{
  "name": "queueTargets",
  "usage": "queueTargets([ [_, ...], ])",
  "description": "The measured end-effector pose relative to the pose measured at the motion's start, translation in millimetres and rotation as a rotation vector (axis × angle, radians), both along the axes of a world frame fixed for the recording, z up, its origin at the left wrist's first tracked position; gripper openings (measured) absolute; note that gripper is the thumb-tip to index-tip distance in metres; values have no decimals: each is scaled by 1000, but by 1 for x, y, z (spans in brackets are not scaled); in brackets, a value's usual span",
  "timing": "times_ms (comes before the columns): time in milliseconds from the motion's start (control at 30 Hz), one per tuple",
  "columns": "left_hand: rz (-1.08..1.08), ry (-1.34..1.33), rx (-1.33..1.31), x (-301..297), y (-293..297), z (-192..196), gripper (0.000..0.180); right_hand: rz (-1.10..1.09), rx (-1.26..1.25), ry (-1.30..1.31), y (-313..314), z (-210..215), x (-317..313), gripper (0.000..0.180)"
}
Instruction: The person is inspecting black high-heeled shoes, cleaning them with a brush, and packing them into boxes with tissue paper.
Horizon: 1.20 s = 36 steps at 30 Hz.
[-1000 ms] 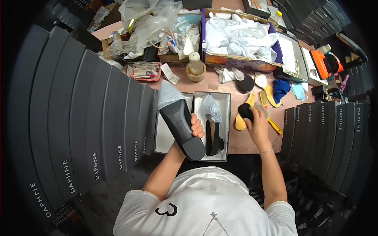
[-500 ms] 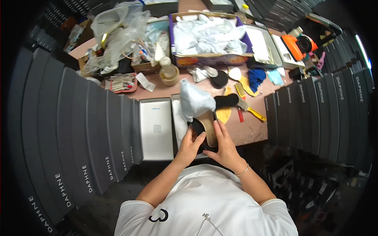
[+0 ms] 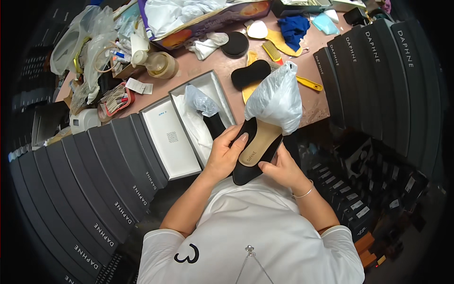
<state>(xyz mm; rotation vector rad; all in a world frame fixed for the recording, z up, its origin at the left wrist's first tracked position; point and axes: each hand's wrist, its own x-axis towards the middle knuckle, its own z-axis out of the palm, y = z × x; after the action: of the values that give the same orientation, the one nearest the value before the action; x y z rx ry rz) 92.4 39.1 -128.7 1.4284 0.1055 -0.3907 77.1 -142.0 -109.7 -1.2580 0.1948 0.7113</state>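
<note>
Black shoe (image 3: 260, 144), insole up, held in both hands in front of the white shirt, right of the open shoebox (image 3: 227, 101) and raised clear of it. Toe end points away, covered by a pale plastic bag (image 3: 275, 102); heel end nearest the body. Left hand (image 3: 221, 155) grips the left side, thumb on the upper edge; right hand (image 3: 285, 169) grips the heel's right side, thumb at the rim. Fingers underneath hidden.

Second shoe (image 3: 215, 125) lies in the open box with white paper, its far end in plastic too. White-lined box half (image 3: 169, 139) sits just left. On the pink worktop (image 3: 196, 70): black pad (image 3: 250, 74), yellow-handled brush (image 3: 309, 84) partly behind the bag, round black tin (image 3: 235, 44), blue cloth (image 3: 294, 30). Dark shoeboxes (image 3: 94, 163) stacked both sides.
</note>
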Motion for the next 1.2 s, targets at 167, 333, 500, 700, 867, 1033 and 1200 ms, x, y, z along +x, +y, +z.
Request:
queueTargets([
  [167,-67,-80,51,5,0,-1,42,0,21,-13,-13,-8,6,67],
  [333,318,386,-217,-19,5,-2,81,15,-297,-376,5,7,32,65],
  [500,306,872,-1156,-64,39,-40,46,241,-71,-806,51,6,42,64],
  [700,413,809,-1177,-61,35,-54,43,445,92,-886,60,2,60,66],
  [867,604,765,-1183,-42,22,-66,41,359,-167,-718,11,-12,124,61],
  [1033,848,753,-1062,19,21,-24,41,49,-1026,-696,-84,-155,241,42],
  [1200,938,625,-952,12,32,-22,40,322,-1100,-546,-65,-180,259,36],
])
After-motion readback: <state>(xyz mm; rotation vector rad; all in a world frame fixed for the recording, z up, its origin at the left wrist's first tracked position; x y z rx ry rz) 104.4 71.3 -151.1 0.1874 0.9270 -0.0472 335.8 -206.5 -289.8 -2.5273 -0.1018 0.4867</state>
